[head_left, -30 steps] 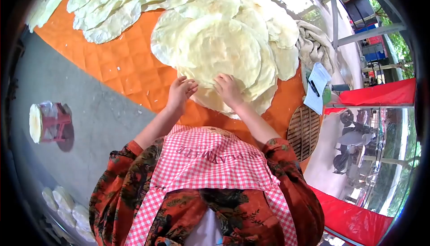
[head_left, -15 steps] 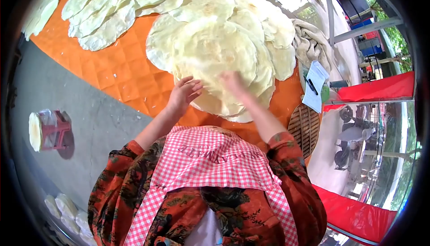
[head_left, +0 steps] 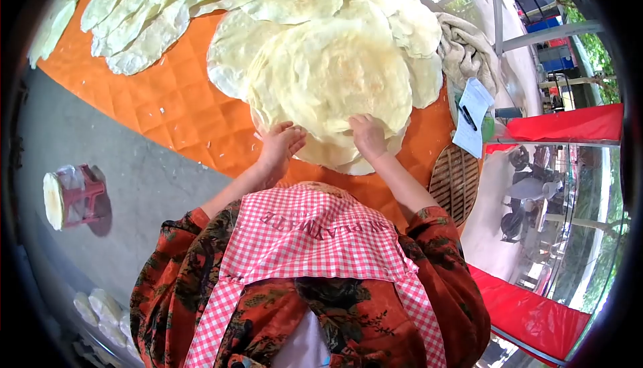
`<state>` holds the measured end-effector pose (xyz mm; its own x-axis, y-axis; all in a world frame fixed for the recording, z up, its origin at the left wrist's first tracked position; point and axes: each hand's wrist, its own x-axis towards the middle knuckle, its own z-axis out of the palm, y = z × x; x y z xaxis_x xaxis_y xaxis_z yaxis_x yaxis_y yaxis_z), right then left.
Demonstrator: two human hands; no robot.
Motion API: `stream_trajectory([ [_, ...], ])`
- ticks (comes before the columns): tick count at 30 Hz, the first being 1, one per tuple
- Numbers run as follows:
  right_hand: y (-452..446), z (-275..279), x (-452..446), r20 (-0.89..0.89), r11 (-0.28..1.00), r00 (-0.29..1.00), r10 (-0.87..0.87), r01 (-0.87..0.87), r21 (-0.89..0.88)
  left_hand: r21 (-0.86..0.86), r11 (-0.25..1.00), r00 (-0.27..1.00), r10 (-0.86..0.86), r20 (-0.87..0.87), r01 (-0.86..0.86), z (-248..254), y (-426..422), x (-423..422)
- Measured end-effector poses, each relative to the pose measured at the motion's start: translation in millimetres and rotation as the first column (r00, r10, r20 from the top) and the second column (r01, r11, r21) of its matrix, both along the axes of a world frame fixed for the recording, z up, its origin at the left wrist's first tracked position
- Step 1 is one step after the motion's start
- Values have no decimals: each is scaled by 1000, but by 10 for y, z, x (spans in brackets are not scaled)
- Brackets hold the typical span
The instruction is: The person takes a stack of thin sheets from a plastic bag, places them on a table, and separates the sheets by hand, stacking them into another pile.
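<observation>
- Across the orange covering [head_left: 167, 110], near the apron [head_left: 301, 234], lies the pile of thin round sheets [head_left: 325, 152], pale and overlapping, their edges uneven.
- The top sheet [head_left: 351, 66] sits on that pile, toward its right side, with lower layers showing to its left and along the near edge.
- The right hand [head_left: 368, 136] is at the near edge of the top sheet, its fingers bent and drawn close together, pinching the rim (the tips are partly hidden).
- The left hand [head_left: 282, 145] is at the near left edge of the pile, palm turned inward, fingers loosely curved and slightly parted, gripping nothing visible; whether it touches the pile, I cannot tell.
- More pale sheets [head_left: 144, 13] overlap in rows beyond and to the left.
- To the right are a crumpled cloth [head_left: 465, 50], a paper [head_left: 477, 103] with a dark pen [head_left: 468, 119] on it, and, nearer the person, a round slatted rack [head_left: 454, 184].
- On the grey floor [head_left: 134, 167] at left stands a pink stool [head_left: 88, 197].
</observation>
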<state>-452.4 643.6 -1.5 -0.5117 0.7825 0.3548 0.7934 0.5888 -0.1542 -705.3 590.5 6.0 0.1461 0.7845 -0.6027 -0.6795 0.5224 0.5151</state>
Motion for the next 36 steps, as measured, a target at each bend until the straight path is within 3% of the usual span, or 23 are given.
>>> stream_trajectory([
  [3, 59, 144, 41, 106, 983, 992, -73, 89, -161, -14, 1000, 1000, 5, 8, -5, 71, -2, 64],
  [6, -11, 297, -78, 89, 995, 996, -32, 40, -92, -1, 1000, 999, 4, 47, -4, 109, 39, 117],
  [9, -128, -14, -39, 87, 994, 996, -13, 23, -109, 18, 1000, 996, 16, 87, -18, 120, 23, 162],
  [11, -156, 1, -33, -19, 999, 1000, 6, -6, -49, 34, 999, 994, 20, 108, -23, 126, 11, 171],
  [17, -272, 78, -27, -36, 1000, 999, 0, 0, 8, 23, 999, 940, -37, 340, 31, -181, 94, 258],
  [18, -247, 3, -16, -29, 999, 1000, 5, -4, 35, 26, 999, 940, -43, 338, 37, -249, 110, 268],
  [21, -69, -78, 108, -235, 964, 964, -126, 63, -258, -19, 999, 956, -23, 292, 30, -259, 113, 317],
  [24, -69, 133, -61, -217, 998, 976, 2, -16, -60, -10, 1000, 962, -14, 273, 18, -249, 93, 319],
  [27, -119, -169, -161, -193, 999, 981, 30, -37, -36, 22, 998, 959, -63, 276, 59, -248, 119, 353],
  [30, -149, -138, -250, -179, 1000, 984, 14, -12, 10, 28, 997, 962, -82, 261, 77, -200, 119, 372],
  [36, -123, 269, -487, -198, 994, 975, -104, 99, -33, -16, 996, 980, -85, 182, 89, -256, 165, 397],
])
